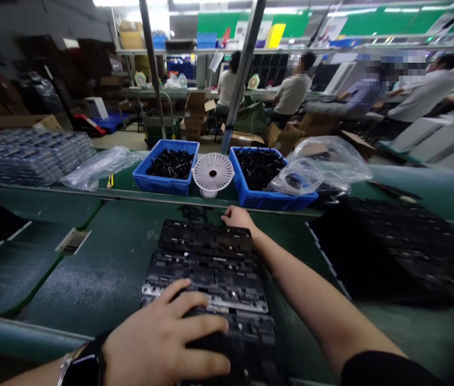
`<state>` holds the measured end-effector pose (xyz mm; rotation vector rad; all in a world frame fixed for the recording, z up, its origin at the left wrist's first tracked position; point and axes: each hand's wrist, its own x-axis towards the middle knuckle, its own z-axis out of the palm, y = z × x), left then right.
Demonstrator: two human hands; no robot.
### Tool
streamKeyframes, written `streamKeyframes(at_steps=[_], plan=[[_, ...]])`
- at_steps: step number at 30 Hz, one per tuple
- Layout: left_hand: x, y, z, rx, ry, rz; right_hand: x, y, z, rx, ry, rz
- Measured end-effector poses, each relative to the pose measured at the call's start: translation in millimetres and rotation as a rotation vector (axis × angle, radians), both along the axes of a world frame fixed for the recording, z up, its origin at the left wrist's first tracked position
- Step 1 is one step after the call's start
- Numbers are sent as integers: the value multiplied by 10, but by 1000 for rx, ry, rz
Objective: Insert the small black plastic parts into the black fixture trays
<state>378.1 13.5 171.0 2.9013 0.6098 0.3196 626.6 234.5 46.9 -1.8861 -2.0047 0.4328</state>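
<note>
Fingers [205,328] of the left hand [158,343] lie spread on a black jig [210,257], gripping nothing; right fingers [235,215] rest open at its far edge.
Head view: uneven pressure could skid the jig across the green table [90,268], toward a blue bin [165,182] beyond the fingers.

Fixture tray [206,268] on conveyor belt [90,268]; behind it, fan [213,174] between left crate [166,169] and right crate [270,179]; wrapped stack [29,158] further left; second tray [395,246] right of belt.

A head-worn camera looks forward and down at the black tray [210,262].
</note>
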Motion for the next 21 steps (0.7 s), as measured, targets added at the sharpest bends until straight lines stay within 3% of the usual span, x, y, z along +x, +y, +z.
streamKeyframes(at_steps=[3, 6, 9, 12, 16, 18, 21], plan=[[-34, -50, 23, -124, -5, -6, 113, -99, 255, 83, 81, -93], [-48, -69, 11, -153, -26, -21, 249, -444, 670, 155, 165, -131], [-45, -87, 1, -141, -22, -20, 278, -1146, 1123, 240, 441, 50], [-43, -108, 11, -142, 3, -8, 204, -1997, 1385, 195, 373, 200], [-48, -124, 0, -142, 36, 3, 139, -2807, 1320, 112, 158, 445], [-50, -126, -23, -128, 25, -7, 144, -2970, 1223, 130, 82, 521], [-48, -132, -49, -124, 26, -13, 133, -2980, 1161, 106, -8, 570]])
